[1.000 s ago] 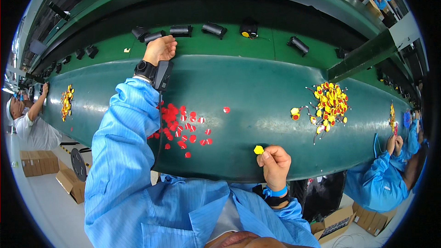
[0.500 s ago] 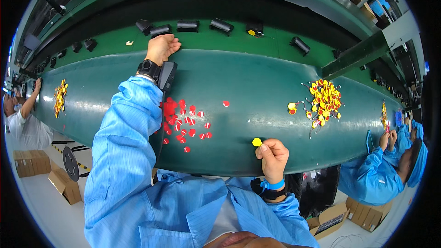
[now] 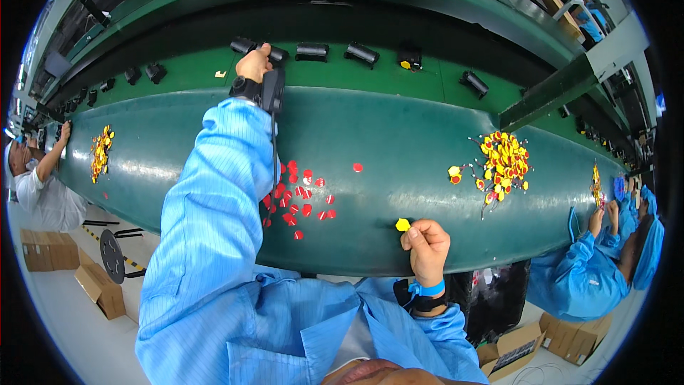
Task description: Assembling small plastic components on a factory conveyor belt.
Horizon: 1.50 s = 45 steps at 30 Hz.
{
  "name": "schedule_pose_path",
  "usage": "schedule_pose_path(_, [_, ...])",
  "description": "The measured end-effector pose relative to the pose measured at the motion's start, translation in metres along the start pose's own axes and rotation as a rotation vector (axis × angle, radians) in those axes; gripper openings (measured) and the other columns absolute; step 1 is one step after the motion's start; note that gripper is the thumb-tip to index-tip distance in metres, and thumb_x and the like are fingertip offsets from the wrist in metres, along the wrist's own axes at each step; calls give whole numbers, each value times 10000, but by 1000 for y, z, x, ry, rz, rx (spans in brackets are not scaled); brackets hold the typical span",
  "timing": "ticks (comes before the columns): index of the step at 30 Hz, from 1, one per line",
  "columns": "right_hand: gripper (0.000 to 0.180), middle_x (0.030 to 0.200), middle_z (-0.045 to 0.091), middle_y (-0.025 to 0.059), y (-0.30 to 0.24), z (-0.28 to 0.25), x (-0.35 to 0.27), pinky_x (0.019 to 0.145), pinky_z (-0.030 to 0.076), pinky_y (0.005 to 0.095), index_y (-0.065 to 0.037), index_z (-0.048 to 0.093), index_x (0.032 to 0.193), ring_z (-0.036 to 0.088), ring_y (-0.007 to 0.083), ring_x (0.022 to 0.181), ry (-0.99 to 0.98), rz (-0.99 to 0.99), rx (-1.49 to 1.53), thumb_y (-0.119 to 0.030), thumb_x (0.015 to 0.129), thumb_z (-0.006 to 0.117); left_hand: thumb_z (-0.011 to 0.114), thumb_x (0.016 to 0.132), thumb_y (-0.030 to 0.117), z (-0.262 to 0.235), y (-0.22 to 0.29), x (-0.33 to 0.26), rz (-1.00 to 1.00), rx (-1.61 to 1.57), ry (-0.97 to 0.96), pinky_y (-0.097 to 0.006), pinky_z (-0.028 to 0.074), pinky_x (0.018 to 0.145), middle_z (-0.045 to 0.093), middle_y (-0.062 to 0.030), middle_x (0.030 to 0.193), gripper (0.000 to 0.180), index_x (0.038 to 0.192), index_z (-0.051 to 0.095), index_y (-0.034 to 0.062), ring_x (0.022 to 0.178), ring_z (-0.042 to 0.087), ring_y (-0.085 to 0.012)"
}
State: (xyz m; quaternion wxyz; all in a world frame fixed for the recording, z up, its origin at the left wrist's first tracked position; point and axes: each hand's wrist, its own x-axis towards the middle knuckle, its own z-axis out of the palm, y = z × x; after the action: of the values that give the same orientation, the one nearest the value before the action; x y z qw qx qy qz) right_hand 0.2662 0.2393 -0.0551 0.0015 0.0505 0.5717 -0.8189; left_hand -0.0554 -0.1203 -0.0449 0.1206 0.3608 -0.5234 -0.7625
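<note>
Head view: yellow hexagonal piece point(image 3: 403, 224) is pinched between thumb and fingertips of the right hand point(image 3: 428, 249), lower right of centre. Left hand point(image 3: 254, 65) is seen at a black cylindrical unit point(image 3: 279, 54), upper left of centre; whether its fingers are closed on the unit cannot be told. Red discs point(image 3: 307, 209) are scattered left of centre, yellow-and-red pieces point(image 3: 504, 160) are piled right of centre, both on the dark green surface point(image 3: 399, 132).
</note>
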Motion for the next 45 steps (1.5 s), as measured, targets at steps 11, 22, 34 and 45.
schedule_pose_path(11, [76, 639, 524, 14, -37, 21, 3, 506, 340, 212, 9, 573, 802, 431, 68, 546, -110, 79, 129, -43, 854, 596, 633, 811, -43, -79, -30, -270, 200, 584, -1134, -217, 503, 590, 605, -28, 816, 137, 948, 618, -38, 678, 612, -89])
schedule_pose_path(22, [98, 660, 542, -48, -37, 42, -31, 484, 296, 169, -12, 621, 813, 403, 6, 551, -43, 121, -153, -93, 868, 617, 693, 783, -9, -108, -104, -322, 342, 497, -1063, -187, 380, 524, 452, 1, 763, 187, 851, 522, -43, 638, 440, -14])
schedule_pose_path(34, [57, 712, 575, -40, -26, 49, -45, 553, 346, 163, 13, 623, 830, 455, 7, 632, -25, 111, -187, -30, 866, 614, 705, 753, 13, -120, -115, -319, 604, 575, -1060, -225, 451, 548, 521, -68, 789, 164, 824, 571, -48, 641, 557, -102])
schedule_pose_path(45, [81, 706, 582, -31, -12, 54, -44, 554, 375, 163, 13, 606, 803, 471, 9, 624, 31, 101, -284, -36, 868, 614, 711, 771, 57, -124, -117, -314, 517, 535, -1071, -213, 403, 535, 491, -39, 776, 168, 812, 578, -37, 613, 498, -68])
